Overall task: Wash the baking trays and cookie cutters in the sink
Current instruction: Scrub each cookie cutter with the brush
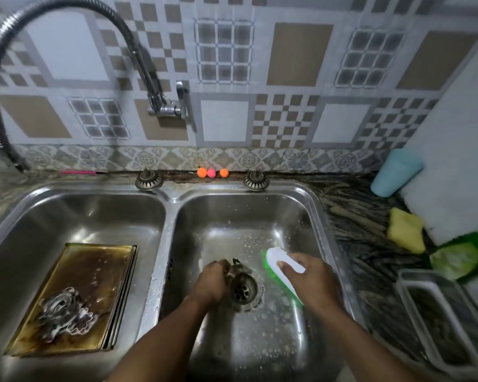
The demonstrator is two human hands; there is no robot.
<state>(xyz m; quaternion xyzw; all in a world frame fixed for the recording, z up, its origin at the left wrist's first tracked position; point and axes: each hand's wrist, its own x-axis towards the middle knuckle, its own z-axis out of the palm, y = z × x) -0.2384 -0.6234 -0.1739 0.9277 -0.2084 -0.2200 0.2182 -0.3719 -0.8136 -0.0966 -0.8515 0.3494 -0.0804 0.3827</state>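
Left hand (213,281): fingers (223,265) curled round a small, blurred metal cookie cutter (239,267), lower centre, over the drain (243,289) of the right basin (246,216). Right hand (312,282): fingers (295,259) gripping a white, green-bristled brush (283,267). Left basin (94,216), lower left: stacked baking trays (75,271) bearing soapy cutters (64,312).

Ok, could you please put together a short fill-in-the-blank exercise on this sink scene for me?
1. The baking trays lie stacked in the sink's ____ basin, with soapy cookie cutters on top.
2. The right hand grips a white brush with ____ bristles.
3. The left hand holds a cookie cutter next to the round metal ____.
4. Behind the sink sit ____ small balls.

Missing words: left; green; drain; three.
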